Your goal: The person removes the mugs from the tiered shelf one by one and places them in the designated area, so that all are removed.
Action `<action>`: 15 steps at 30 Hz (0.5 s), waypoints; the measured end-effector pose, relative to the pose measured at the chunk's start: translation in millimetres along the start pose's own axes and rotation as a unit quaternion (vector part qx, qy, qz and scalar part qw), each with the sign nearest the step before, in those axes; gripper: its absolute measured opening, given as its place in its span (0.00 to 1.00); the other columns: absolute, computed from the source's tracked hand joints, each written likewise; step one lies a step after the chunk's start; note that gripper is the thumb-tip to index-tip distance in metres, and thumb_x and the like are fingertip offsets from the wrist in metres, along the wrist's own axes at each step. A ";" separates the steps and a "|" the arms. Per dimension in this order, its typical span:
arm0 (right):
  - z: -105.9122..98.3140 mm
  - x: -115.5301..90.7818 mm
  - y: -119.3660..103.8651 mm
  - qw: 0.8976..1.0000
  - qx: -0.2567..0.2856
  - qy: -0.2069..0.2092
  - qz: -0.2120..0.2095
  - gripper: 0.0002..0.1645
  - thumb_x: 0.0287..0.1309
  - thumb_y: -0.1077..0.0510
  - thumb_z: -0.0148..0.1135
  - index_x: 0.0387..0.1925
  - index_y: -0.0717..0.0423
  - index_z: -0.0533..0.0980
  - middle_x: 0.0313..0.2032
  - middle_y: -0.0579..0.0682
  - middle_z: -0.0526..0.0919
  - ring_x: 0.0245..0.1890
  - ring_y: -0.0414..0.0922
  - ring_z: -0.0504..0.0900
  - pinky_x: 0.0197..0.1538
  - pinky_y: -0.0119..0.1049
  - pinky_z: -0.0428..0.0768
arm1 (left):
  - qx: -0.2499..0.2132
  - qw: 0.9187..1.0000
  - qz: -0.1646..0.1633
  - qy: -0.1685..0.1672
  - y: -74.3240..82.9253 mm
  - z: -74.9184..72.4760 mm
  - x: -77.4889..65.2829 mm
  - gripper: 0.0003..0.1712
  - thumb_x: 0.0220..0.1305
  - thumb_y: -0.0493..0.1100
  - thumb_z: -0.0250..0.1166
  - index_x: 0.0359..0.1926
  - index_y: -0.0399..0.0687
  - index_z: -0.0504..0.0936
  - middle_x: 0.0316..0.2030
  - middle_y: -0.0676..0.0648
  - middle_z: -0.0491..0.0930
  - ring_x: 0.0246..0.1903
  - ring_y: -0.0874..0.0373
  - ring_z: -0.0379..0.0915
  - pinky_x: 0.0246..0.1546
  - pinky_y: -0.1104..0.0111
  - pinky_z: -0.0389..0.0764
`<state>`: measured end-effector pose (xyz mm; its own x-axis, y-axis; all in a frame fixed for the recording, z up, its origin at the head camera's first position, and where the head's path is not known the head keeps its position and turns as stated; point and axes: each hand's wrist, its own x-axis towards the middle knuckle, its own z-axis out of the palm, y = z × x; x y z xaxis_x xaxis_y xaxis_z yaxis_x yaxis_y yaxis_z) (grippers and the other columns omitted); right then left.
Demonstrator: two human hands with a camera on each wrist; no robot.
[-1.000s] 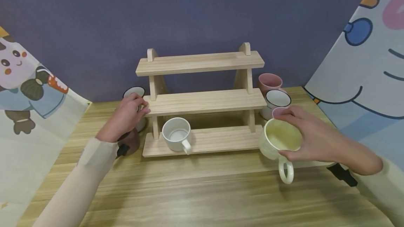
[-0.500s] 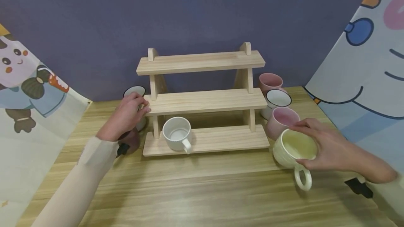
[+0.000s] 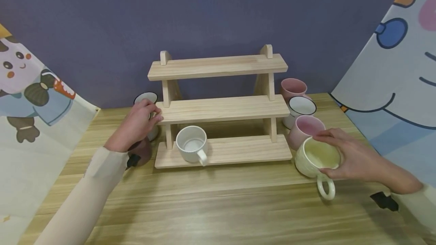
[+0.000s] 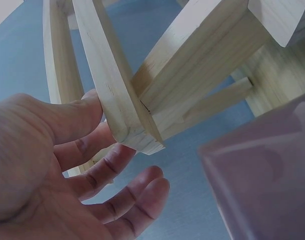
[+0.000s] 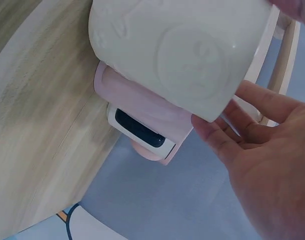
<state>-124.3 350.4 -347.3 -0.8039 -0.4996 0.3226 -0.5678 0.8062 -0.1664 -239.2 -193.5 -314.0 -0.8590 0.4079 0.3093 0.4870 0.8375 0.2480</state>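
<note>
My left hand (image 3: 137,124) pinches the left end of the middle board of a three-tier wooden display shelf (image 3: 221,109). In the left wrist view, thumb and fingers (image 4: 75,120) lie on either side of the board's end (image 4: 123,120). At the shelf's right, my right hand (image 3: 351,158) grips a pale yellow mug (image 3: 303,162) across its rim, its handle toward me. The right wrist view shows the mug's embossed side (image 5: 187,55), with fingertips at the rim. A white mug (image 3: 191,148) stands on the left of the bottom tier, handle facing front.
Right of the shelf, a light pink mug (image 3: 299,135), a black-rimmed white mug (image 3: 301,107) and a darker pink mug (image 3: 293,86) stand in a row. Behind my left hand are another black-rimmed mug (image 3: 146,96) and a dark mauve mug (image 3: 142,152). Wooden table (image 3: 211,211) lies in front.
My right hand has carried the yellow mug rightward off the shelf's right end, uncovering the light pink mug, and shifted only slightly over the last half second. The left hand stays on the shelf.
</note>
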 end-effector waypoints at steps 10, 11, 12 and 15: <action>4.6 -3.5 2.6 0.999 0.002 -0.002 0.039 0.55 0.15 0.47 0.85 0.55 0.59 0.75 0.50 0.43 0.71 0.48 0.41 0.70 0.41 0.36 0.71 | 0.003 1.000 -0.001 -0.003 0.1 -0.2 -0.1 0.10 0.62 0.36 0.64 0.39 0.31 0.80 0.40 0.37 0.71 0.42 0.41 0.67 0.46 0.51 0.68; 4.9 -4.1 3.2 0.999 0.006 -0.002 0.039 0.55 0.14 0.48 0.85 0.55 0.59 0.75 0.50 0.43 0.71 0.47 0.41 0.71 0.42 0.33 0.70 | 0.003 1.000 0.000 -0.003 0.0 -0.2 0.0 0.09 0.62 0.36 0.64 0.39 0.31 0.80 0.39 0.37 0.71 0.42 0.41 0.66 0.46 0.51 0.68; 5.0 -4.6 3.9 0.999 0.007 -0.001 0.036 0.55 0.15 0.48 0.85 0.55 0.59 0.74 0.50 0.43 0.71 0.47 0.41 0.71 0.42 0.30 0.69 | 0.003 1.000 0.002 -0.003 0.0 -0.3 -0.1 0.09 0.62 0.36 0.64 0.39 0.31 0.80 0.39 0.37 0.70 0.41 0.41 0.66 0.46 0.51 0.68; 4.9 -6.9 6.1 0.999 0.019 0.004 0.032 0.55 0.14 0.50 0.85 0.55 0.58 0.74 0.49 0.42 0.71 0.46 0.40 0.71 0.43 0.24 0.65 | 0.002 1.000 0.007 -0.002 0.1 0.0 0.4 0.09 0.62 0.35 0.64 0.38 0.30 0.80 0.39 0.36 0.70 0.41 0.41 0.66 0.46 0.51 0.68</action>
<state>-123.1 357.2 -355.1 -0.8375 -0.4451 0.3168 -0.5218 0.8237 -0.2221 -239.4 -193.2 -313.9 -0.8526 0.4210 0.3096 0.4983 0.8333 0.2393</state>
